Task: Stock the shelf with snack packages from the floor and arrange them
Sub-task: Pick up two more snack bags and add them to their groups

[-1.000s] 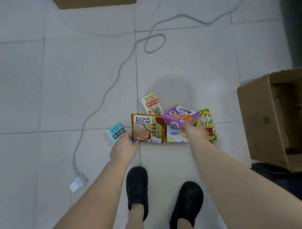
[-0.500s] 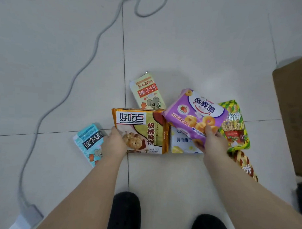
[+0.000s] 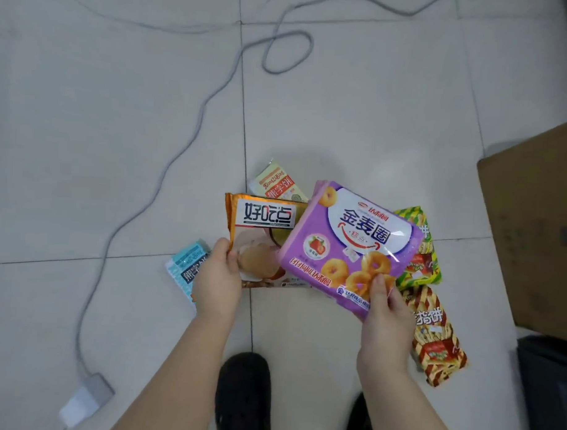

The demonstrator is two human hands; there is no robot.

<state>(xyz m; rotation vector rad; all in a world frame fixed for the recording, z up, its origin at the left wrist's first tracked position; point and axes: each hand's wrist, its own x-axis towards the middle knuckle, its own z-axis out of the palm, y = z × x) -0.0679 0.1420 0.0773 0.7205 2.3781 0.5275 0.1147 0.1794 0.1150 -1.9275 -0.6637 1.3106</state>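
- Right hand pinches the purple packet by its near corner, overlapping the orange packet.
- Left hand grips that orange packet's left edge.
- Lift both level; thin corner pinches may slip.

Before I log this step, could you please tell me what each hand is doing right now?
Left hand: closed on the orange biscuit pack.
Right hand: closed on the purple ring-cake pack.

Your purple pack covers much of the orange pack and green pack. Your left hand hides part of the blue pack. The cardboard box is cut off at the right edge.
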